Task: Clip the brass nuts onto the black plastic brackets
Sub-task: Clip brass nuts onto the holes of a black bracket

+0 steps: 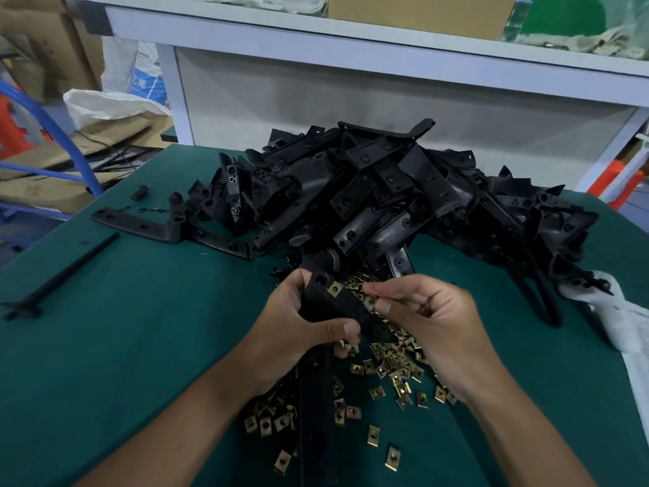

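Surface (123, 346): a green mat covers it, and it fills the near and middle part of the view.
Shelf (351, 40): a pale frame stands behind the surface at the far side; a cardboard box (421, 8) and crumpled plastic wrap lie on top of it.
Bracket pile (386, 191): a big heap of black plastic brackets lies at the far centre and right of the surface.
White sack (112, 103): it stands open on the floor at the far left, and what is inside is hidden.
Printed bag (145, 77): behind the sack, white and blue with printed characters, too blurred to read.
Single bracket (140, 223): one L-shaped piece lies apart, left of the pile.
Black rod (70, 268): thin and long, it lies alone on the left part of the surface.
Held bracket (337, 307): a long black piece, raised above the surface between both hands; one brass nut (334, 289) already sits on its far end.
Left hand (298, 325): closed around the middle of the held bracket, thumb on top.
Right hand (432, 318): thumb and forefinger are pinched narrow at the edge of the held bracket, on a small brass nut, I think; the fingers hide it partly.
Loose nuts (386, 374): many small square brass nuts are scattered on the near centre of the surface, under and around the hands.
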